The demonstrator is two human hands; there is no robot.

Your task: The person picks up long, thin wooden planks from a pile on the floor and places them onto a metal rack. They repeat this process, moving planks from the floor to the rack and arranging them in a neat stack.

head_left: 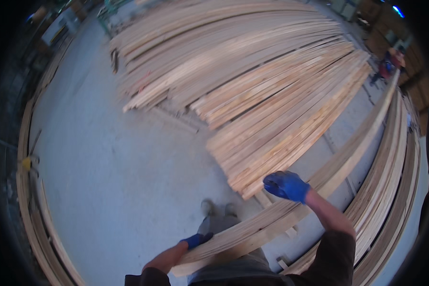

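A long wooden board (pixel 271 219) stretches from in front of my waist toward the far right, where another person (pixel 390 64) stands at its far end. Near the close end, my left hand (pixel 197 240), in a blue glove, grips the board's edge with the thumb over the top; its other fingers are mostly hidden. My right hand (pixel 286 186), also gloved in blue, is closed at the board's far edge, its forearm crossing over the wood. Whether anything is inside that fist cannot be made out.
Beyond the board lies a wide layer of long planks (pixel 291 109), their ends uneven. More planks (pixel 381 190) are stacked to my right. Long timbers (pixel 28 200) line the left side, near a yellow object (pixel 26 164). My shoes (pixel 208 208) stand on the grey floor (pixel 109 181).
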